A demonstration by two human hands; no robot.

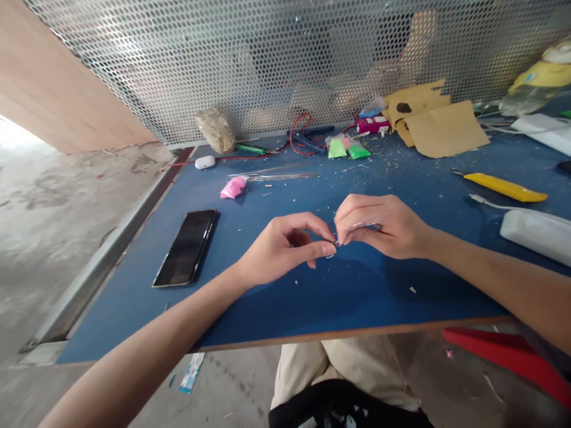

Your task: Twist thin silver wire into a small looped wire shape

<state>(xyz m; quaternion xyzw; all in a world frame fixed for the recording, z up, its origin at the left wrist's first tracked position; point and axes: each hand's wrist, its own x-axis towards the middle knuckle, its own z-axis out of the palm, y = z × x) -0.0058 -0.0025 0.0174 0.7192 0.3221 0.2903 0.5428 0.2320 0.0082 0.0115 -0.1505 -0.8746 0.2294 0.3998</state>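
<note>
My left hand (289, 244) is closed in a pinch, thumb and forefinger pressed on a tiny dark metallic piece (333, 242), too small to name. Touching it at the fingertips, my right hand (379, 226) is also closed. A thin silvery wire (366, 224) shows along the right hand's fingers; where it ends is hidden. Both hands are just above the blue tabletop (267, 309), near its front edge. More thin straight metal wires (281, 176) lie behind them, beside a small bag of pink material (233, 187).
A black phone (185, 248) lies at left. On the right are a yellow utility knife (506, 186) and a white device with a cable (535, 233). Pliers (307, 141), small bags of green material (348, 148) and brown paper (446, 128) lie before a perforated metal panel (267, 65).
</note>
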